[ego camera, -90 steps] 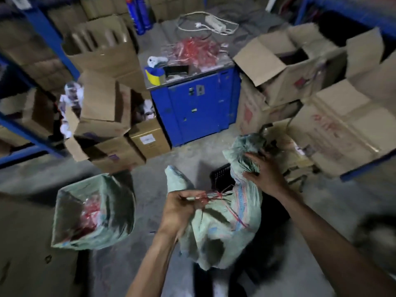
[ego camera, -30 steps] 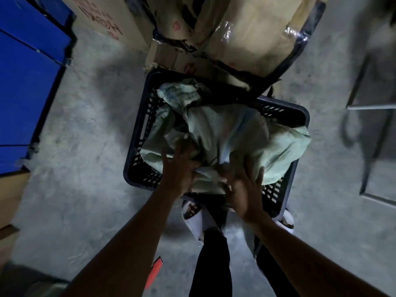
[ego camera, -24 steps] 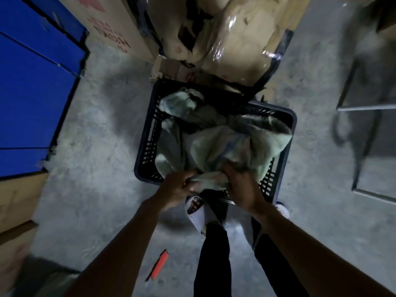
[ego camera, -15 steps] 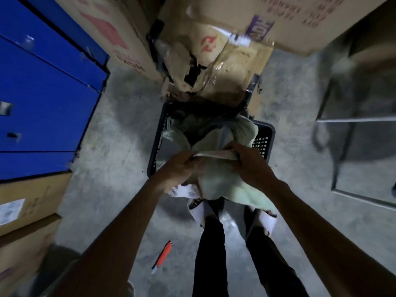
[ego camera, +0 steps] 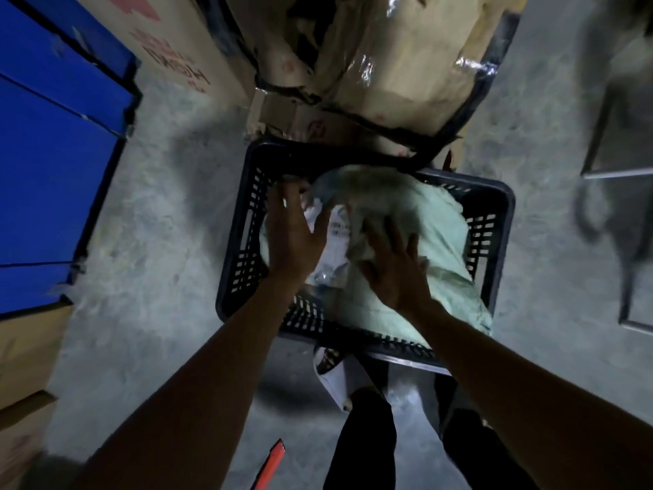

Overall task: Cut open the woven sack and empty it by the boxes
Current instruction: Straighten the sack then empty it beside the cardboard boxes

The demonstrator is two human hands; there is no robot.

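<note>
Both hands, left (ego camera: pixel 293 238) and right (ego camera: pixel 395 274), press flat (fingers spread) on the sack (ego camera: pixel 438 242).

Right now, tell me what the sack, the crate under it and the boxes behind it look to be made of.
The sack: pale green woven plastic, matte and creased, judging by its stiff folds. The crate: dark moulded plastic, with slotted walls and a rounded rim. The boxes: brown corrugated cardboard, torn and crumpled, partly under glossy clear tape or film that catches the light.

I count one pale woven sack (ego camera: pixel 438 242), one black crate (ego camera: pixel 247 242), one orange cutter (ego camera: pixel 270 465), one blue cabinet (ego camera: pixel 53 153), and my two hands (ego camera: pixel 295 238).
</note>
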